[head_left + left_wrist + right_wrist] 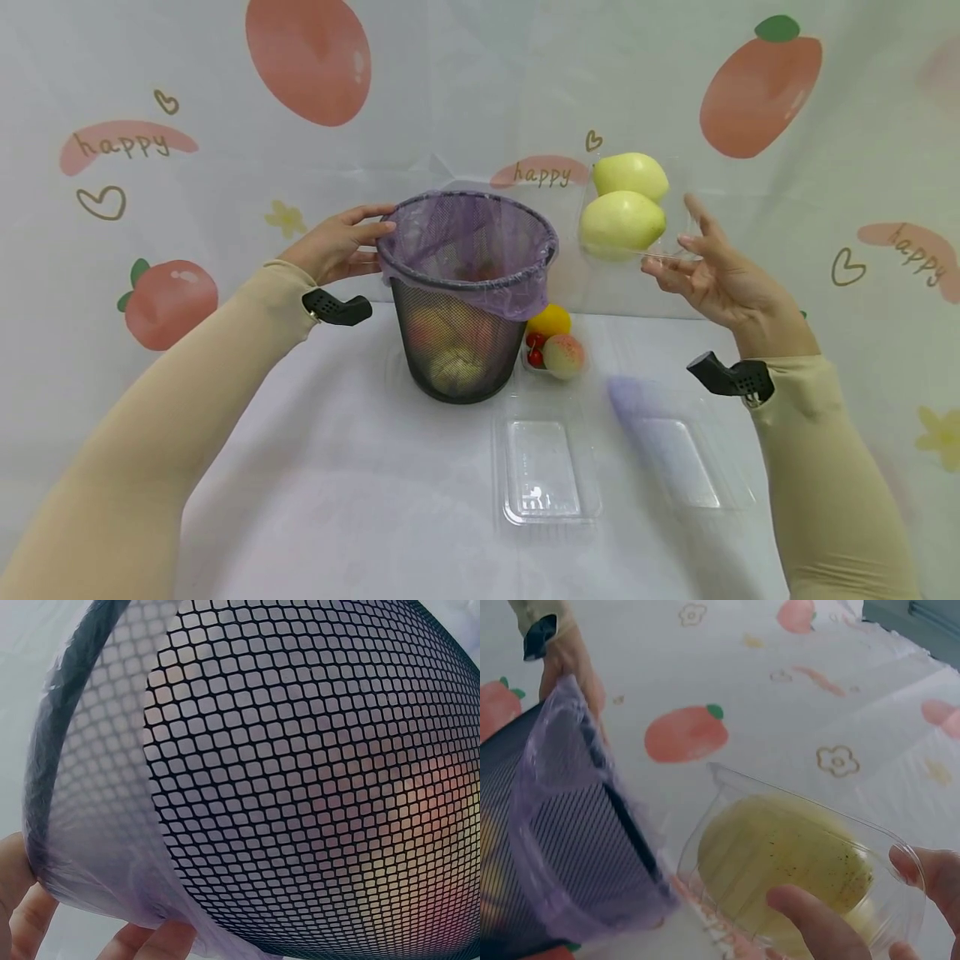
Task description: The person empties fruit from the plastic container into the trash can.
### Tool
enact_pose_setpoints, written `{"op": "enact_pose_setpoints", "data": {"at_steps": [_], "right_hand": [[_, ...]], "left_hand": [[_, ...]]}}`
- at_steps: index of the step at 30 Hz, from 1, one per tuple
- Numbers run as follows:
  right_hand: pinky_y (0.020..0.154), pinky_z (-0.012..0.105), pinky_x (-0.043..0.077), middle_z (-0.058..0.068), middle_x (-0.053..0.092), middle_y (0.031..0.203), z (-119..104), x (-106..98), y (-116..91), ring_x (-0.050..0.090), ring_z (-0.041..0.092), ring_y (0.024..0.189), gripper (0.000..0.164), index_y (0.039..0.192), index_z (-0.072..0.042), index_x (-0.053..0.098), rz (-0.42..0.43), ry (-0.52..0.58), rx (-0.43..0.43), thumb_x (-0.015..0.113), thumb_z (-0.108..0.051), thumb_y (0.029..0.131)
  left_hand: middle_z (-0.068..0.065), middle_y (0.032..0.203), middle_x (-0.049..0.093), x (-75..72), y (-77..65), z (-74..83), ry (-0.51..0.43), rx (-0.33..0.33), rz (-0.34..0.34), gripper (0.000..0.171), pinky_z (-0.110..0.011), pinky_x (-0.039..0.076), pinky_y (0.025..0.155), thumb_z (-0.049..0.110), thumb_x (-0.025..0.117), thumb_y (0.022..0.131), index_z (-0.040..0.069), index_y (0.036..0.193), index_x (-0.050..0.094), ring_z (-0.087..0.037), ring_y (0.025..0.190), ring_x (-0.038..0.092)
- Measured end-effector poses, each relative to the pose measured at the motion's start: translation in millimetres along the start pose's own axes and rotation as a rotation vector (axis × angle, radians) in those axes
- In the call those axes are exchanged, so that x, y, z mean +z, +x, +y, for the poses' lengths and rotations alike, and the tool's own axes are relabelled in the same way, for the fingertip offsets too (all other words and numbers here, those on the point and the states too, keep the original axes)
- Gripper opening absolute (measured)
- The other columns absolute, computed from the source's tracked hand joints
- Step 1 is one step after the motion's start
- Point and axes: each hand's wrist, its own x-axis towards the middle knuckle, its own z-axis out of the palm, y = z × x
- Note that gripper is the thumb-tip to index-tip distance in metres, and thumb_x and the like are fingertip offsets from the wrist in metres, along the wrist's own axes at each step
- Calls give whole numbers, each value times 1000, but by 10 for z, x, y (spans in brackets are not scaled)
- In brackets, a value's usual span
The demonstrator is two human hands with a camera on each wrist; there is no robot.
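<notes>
A black mesh wastebasket [457,333] stands on the table, lined with a thin purple plastic bag [517,292] folded over its rim. My left hand [341,246] grips the basket's rim at its left side. Fruit, blurred red and yellow, shows through the mesh [300,750] in the left wrist view. To the right of the basket, above the table, my right hand [708,271] holds a clear plastic box [727,787] by its edge. Inside that box sit two pale yellow, lemon-shaped fruits [624,223], one above the other in the head view.
Behind the basket's right side, another clear box holds a peach [564,356], small red fruits [535,350] and an orange-yellow fruit [551,320]. Nearer lies a clear plastic box [542,508], with a second clear box [693,475] and purple film [637,404] on its right.
</notes>
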Motion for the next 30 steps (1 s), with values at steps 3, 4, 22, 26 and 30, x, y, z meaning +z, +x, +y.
{"op": "enact_pose_setpoints", "data": {"at_steps": [3, 4, 22, 26, 30], "right_hand": [[78, 29, 58, -2, -35, 151, 7, 125, 28, 26, 36, 140, 68, 141, -50, 42, -29, -30, -28, 45, 3, 98], [79, 29, 58, -3, -35, 151, 12, 165, 41, 14, 35, 145, 68, 140, -50, 42, -39, -38, -36, 45, 4, 98], [89, 38, 55, 5, -19, 158, 114, 565, 269, 1, 33, 149, 73, 138, -46, 49, -31, -190, -134, 48, 13, 94], [91, 39, 53, -5, -30, 155, 118, 621, 326, -6, 29, 150, 76, 140, -47, 45, -12, -226, -139, 49, 13, 94], [89, 39, 54, -7, -30, 154, 116, 693, 389, 0, 28, 150, 79, 142, -48, 41, 6, -301, -156, 51, 13, 93]], "left_hand": [[-9, 135, 42, -3, -1, 2, -4, -5, 6, 59, -22, 54, 78, 32, 59, 96, 33, 150, 35, -18, 109, 61], [-9, 135, 42, -4, -1, 2, -5, -6, 7, 59, -22, 55, 78, 32, 59, 96, 33, 150, 35, -18, 109, 60], [-8, 133, 42, -1, -14, 3, -1, 1, -6, 59, -22, 54, 78, 32, 58, 97, 31, 151, 33, -19, 111, 59], [-8, 133, 42, -1, -11, 0, -10, 4, -9, 59, -22, 54, 78, 32, 58, 97, 31, 150, 34, -18, 108, 61], [-8, 134, 42, 6, -12, -1, 1, 4, -4, 59, -22, 55, 78, 32, 58, 97, 31, 150, 34, -18, 108, 61]]}}
